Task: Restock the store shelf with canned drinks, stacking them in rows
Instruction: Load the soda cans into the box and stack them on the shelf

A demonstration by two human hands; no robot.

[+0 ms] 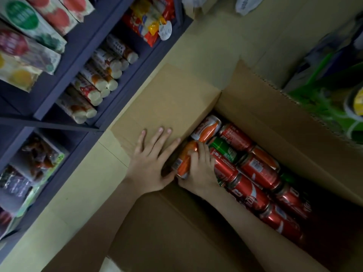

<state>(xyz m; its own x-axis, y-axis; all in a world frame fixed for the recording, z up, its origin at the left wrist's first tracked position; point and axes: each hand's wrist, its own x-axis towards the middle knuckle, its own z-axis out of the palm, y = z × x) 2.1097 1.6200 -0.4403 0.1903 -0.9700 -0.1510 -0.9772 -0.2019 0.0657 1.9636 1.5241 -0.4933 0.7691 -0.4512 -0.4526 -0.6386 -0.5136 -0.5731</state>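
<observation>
An open cardboard box point(255, 107) on the floor holds several drink cans lying on their sides: red cola cans point(259, 171), a green can point(225, 150) and orange cans. My right hand point(200, 169) reaches into the box's near left corner and grips an orange can point(184, 158). My left hand point(151, 160) lies flat with straight fingers on the box's left flap point(167, 101), its thumb at the edge beside the same can. A second orange can point(207, 128) lies just beyond.
A dark blue store shelf point(78, 61) stands at the left, stocked with juice cartons point(23, 46), rows of canned drinks point(98, 79) and snack bags point(149, 20). A green package point(330, 107) sits right of the box. The floor is pale yellow.
</observation>
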